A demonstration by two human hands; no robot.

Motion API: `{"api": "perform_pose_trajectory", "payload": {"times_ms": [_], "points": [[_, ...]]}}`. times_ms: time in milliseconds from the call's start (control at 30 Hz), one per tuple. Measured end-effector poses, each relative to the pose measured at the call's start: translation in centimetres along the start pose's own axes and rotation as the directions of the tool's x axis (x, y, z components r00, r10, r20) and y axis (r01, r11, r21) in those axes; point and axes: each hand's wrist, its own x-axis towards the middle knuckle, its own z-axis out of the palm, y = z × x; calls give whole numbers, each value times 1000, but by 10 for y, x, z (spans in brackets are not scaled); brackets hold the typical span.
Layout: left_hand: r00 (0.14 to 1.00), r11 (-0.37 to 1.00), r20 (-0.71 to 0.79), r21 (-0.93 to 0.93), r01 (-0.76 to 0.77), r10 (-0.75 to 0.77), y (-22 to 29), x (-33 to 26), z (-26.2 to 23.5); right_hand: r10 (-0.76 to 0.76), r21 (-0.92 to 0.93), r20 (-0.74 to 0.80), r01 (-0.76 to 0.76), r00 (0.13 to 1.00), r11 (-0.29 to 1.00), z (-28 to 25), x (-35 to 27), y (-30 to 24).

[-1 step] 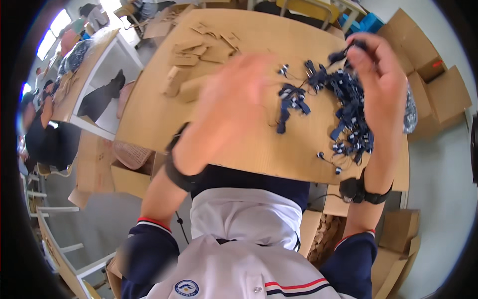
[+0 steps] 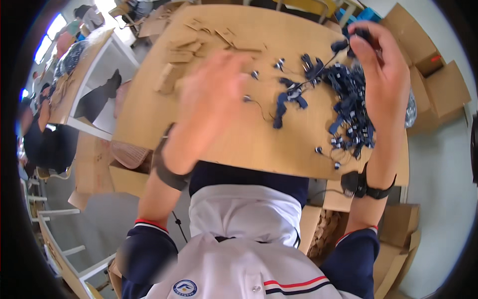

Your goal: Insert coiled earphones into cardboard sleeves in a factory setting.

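Presently my right hand is tightly pinching dark wired earphones, my left hand showing too blurred to tell its grip.

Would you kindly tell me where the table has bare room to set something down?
The widest bare patch is at the near edge of the table, between the left wristband and the dark earphone pile. Another lies toward the far edge, right of the cardboard pieces. Crowded: the right side and far left.

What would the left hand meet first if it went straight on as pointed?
The left hand would probably meet the thin cardboard strip just ahead; depth is unclear, so it may pass above.
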Motion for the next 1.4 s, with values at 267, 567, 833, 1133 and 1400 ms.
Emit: {"api": "perform_pose_trajectory", "payload": {"times_ms": [267,567,833,1133,1400], "points": [[971,979,238,194,-68,20,-64,-44,1,-321,-237,36,320,947,917,2,-1,6],[956,973,218,163,163,-196,-57,-49,-8,-406,-43,-194,406,893,913,-13,-1,-9],[915,223,393,-887,404,-93,33,-53,-29,-324,208,-161,353,932,912,-46,-3,-32],[835,156,536,-841,517,126,89,-46,-18,-292,379,-92,305,952,874,-61,4,-50],[839,211,458,-887,411,293,85,-56,-23,-399,475,93,312,912,823,-14,-10,-54]]}}
